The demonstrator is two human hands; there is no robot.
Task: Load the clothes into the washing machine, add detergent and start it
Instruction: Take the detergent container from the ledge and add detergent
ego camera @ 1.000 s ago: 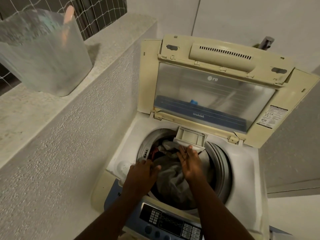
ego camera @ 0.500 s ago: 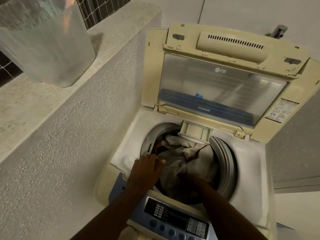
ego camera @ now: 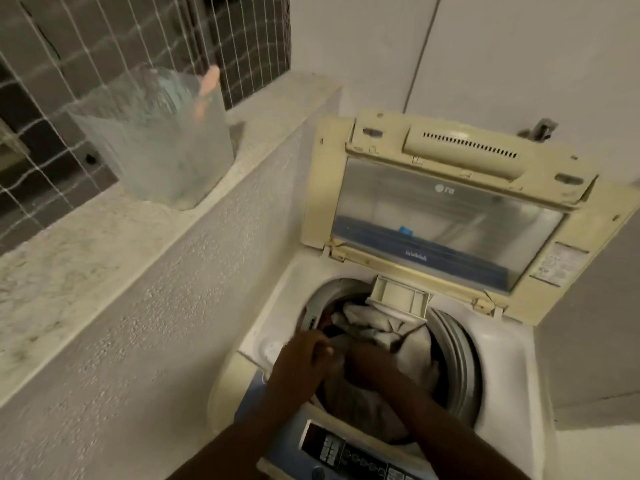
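Note:
A top-loading washing machine (ego camera: 502,348) stands with its lid (ego camera: 446,216) raised. White and grey clothes (ego camera: 381,323) fill the drum. Both my hands are at the drum's left side. My left hand (ego camera: 301,362) is at the rim, its fingers curled on a fold of grey cloth. My right hand (ego camera: 370,367) is pushed down into the clothes, and its fingers are hidden. A small detergent drawer (ego camera: 398,297) juts out over the drum's back edge. The control panel (ego camera: 332,448) lies under my forearms.
A rough concrete ledge (ego camera: 86,244) runs along the left, close beside the machine. On it stands a translucent plastic tub (ego camera: 156,143) with a pink item inside. Netting and a dark grille are behind it. A tap (ego camera: 540,128) sticks out of the wall behind the lid.
My right hand has gone from above the clothes down into them, toward the left. My left hand has curled onto the cloth at the rim. The view has tilted up.

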